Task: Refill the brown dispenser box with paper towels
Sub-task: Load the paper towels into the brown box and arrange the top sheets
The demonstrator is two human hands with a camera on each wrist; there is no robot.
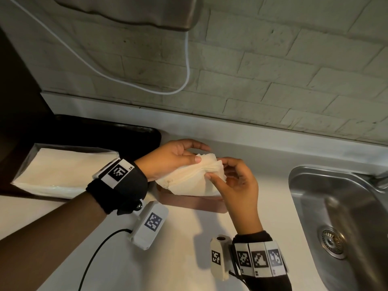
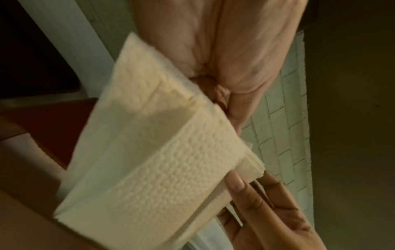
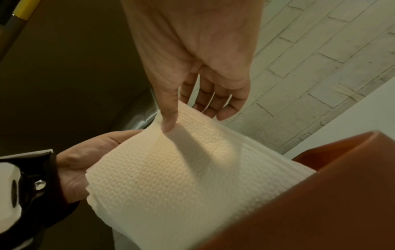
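A folded stack of white embossed paper towels (image 1: 189, 179) (image 2: 149, 152) (image 3: 181, 177) hangs just above the brown dispenser box (image 1: 189, 203) (image 3: 310, 194) on the counter. My left hand (image 1: 199, 153) holds the stack's left end, thumb on top and fingers behind. My right hand (image 1: 217, 168) pinches the stack's right edge. Its thumb (image 3: 169, 118) presses on the top sheet and its fingers curl behind. The right thumb (image 2: 235, 182) shows at the stack's corner in the left wrist view. The box's inside is hidden by the towels.
An opened pack of paper towels (image 1: 58, 171) lies on a dark tray (image 1: 117, 133) at the left. A steel sink (image 1: 336, 206) fills the right side. A white cable (image 1: 186, 59) hangs down the brick wall from a metal unit (image 1: 136, 11) overhead.
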